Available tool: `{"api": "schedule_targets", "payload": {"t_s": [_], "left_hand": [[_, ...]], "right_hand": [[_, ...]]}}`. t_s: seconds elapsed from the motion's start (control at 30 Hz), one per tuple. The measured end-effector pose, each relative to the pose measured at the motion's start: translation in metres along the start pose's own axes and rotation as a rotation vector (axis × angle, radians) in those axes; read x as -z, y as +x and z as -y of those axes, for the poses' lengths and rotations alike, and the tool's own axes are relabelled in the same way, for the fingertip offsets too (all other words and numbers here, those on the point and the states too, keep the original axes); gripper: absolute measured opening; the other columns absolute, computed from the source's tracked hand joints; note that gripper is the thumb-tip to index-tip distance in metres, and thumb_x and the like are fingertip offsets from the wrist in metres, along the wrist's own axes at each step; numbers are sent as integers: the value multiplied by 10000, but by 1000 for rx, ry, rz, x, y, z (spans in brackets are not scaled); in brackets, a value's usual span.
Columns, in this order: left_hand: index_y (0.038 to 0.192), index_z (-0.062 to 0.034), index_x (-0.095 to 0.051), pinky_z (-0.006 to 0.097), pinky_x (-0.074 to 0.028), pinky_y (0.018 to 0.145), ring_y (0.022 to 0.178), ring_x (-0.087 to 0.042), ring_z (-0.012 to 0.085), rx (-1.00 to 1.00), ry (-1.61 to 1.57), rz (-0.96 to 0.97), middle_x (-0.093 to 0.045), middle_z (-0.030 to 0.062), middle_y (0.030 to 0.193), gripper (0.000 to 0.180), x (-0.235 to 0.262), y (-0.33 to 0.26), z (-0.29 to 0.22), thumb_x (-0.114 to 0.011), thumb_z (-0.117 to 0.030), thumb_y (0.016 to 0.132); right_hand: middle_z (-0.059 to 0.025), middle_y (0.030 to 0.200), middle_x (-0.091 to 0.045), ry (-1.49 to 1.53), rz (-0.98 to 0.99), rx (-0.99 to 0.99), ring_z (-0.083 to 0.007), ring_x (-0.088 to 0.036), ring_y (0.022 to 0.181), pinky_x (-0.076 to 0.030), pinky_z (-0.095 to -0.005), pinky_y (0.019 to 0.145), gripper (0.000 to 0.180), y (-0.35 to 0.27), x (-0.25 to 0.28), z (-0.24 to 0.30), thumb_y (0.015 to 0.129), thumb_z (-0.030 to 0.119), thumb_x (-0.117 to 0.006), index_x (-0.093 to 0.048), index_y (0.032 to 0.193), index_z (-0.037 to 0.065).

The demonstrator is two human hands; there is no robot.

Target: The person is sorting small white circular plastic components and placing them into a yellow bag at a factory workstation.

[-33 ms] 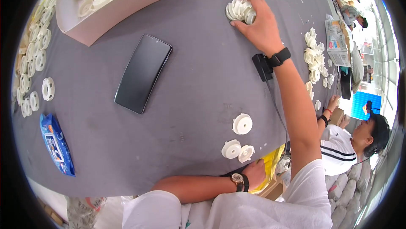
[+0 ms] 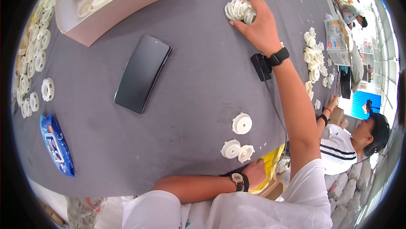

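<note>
Reaching far across the grey table [image 2: 194, 102], my right hand [image 2: 260, 26] cups a stack of white plastic discs [image 2: 240, 10], fingers curled around it, at the far right. My left hand [image 2: 253, 173] rests at the near edge, fingers hidden; whether clenched or loose I cannot tell. Three loose white discs [image 2: 237, 142] lie just beyond it. A black phone [image 2: 142, 73] lies mid-table, a cardboard box [image 2: 127, 11] of discs far left, a blue packet [image 2: 57, 144] near left.
</note>
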State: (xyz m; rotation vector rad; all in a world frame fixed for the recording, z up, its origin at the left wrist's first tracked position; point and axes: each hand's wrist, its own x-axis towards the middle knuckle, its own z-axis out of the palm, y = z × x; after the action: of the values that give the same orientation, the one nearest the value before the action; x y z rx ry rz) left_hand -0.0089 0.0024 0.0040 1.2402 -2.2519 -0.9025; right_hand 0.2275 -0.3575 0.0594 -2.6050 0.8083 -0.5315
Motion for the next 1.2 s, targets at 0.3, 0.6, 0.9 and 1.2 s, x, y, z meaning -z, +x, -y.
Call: {"api": "schedule_targets", "payload": {"t_s": [0.3, 0.6, 0.9, 1.2], "left_hand": [[879, -118, -803, 404, -439, 795, 1025, -572, 251, -4, 8, -18, -696, 22, 906, 202, 2, -2, -1, -649, -246, 857], [901, -94, -776, 398, -471, 775, 1057, -571, 271, -10, -30, 64, -690, 72, 965, 176, 12, -2, 10, -648, -203, 849], [971, -55, -754, 538, -471, 959, 1166, -578, 316, -20, -13, 256, -694, 136, 1081, 211, 14, 0, 1, -658, -195, 847], [772, -90, -736, 492, -525, 739, 818, -670, 357, -90, -24, 246, -696, 163, 807, 164, -15, -18, 22, -669, -232, 818]], "right_hand": [[-45, 1247, -688, 362, -21, -143, -183, -666, 1136, -557, -352, 968, 611, -24, 22, 9, 791, 92, -870, -636, 1355, 94], [-123, 1398, -609, 605, -196, -297, -236, -617, 1286, -507, -372, 1102, 807, -225, 136, 26, 719, 35, -902, -524, 1432, 46], [-65, 1304, -646, 187, -54, -981, -178, -627, 1218, -518, -366, 1026, 671, -476, 172, 67, 771, 106, -878, -604, 1383, 82], [-163, 1101, -730, -459, 351, -814, -358, -702, 1034, -566, -502, 825, 436, -565, 85, 100, 843, 29, -640, -684, 1266, 124]]}}
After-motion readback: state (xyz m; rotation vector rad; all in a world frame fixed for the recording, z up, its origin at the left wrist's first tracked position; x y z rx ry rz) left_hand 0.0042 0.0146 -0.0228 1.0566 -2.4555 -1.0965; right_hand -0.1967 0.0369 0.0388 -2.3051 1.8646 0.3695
